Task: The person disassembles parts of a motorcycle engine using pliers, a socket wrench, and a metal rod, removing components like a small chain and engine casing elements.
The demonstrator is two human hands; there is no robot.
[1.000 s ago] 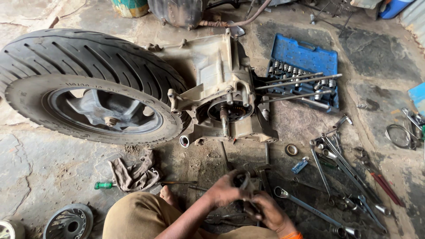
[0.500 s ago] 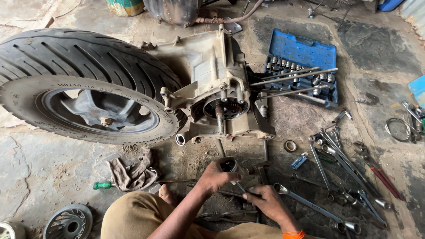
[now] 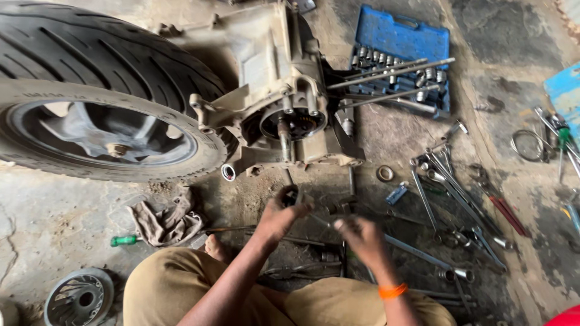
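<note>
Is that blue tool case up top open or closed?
Open. The blue tool case lies flat on the ground with its rows of sockets exposed.

A large black rubber tyre on a grey spoked wheel lies on the stained concrete floor. An open blue plastic socket case sits at upper right. A crumpled brown rag lies beside a green-handled screwdriver. Loose steel spanners spread at right. A round grey finned metal disc rests at bottom left.

Both hands have risen toward the engine; the left hand now lifts a small dark part.
</note>
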